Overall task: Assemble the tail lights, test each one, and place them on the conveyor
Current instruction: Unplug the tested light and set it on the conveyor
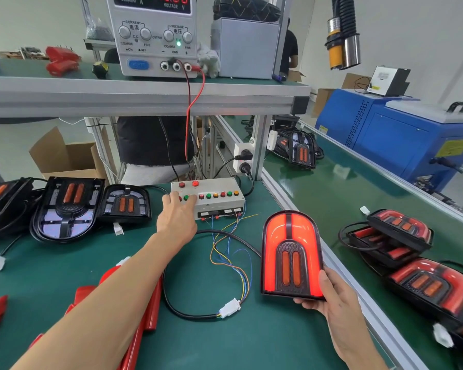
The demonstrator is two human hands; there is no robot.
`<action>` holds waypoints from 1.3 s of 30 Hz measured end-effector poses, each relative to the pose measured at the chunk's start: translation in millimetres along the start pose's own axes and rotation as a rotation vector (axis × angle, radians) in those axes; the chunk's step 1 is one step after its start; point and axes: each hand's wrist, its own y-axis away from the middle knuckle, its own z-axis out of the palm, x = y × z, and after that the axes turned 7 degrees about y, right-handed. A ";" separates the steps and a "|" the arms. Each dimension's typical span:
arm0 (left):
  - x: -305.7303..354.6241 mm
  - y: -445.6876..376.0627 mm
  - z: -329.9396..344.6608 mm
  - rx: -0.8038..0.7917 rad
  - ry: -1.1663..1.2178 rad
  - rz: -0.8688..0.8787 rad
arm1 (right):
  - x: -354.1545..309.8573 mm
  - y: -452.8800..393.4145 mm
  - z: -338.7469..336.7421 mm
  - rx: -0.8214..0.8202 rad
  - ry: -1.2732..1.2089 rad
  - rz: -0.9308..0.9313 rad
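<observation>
While the right hand point(329, 297) keeps its grip clenched round the lower edge of an arch-shaped black-framed tail light point(290, 253), glowing red, held upright above the green tabletop point(198, 343), the left hand point(177, 214), fingers extended, presses a button on the grey test box point(219, 204). Finished lights point(401, 231) lie on the green conveyor point(332, 188) at right.
</observation>
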 end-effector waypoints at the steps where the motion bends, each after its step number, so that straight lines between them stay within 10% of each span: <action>1: 0.1 -0.4 -0.4 -0.003 -0.002 -0.001 | 0.0 -0.2 0.1 0.000 -0.002 -0.001; 39: 10.3 5.7 -3.8 0.048 0.033 -0.007 | 1.8 -0.6 -1.8 -0.017 0.034 -0.004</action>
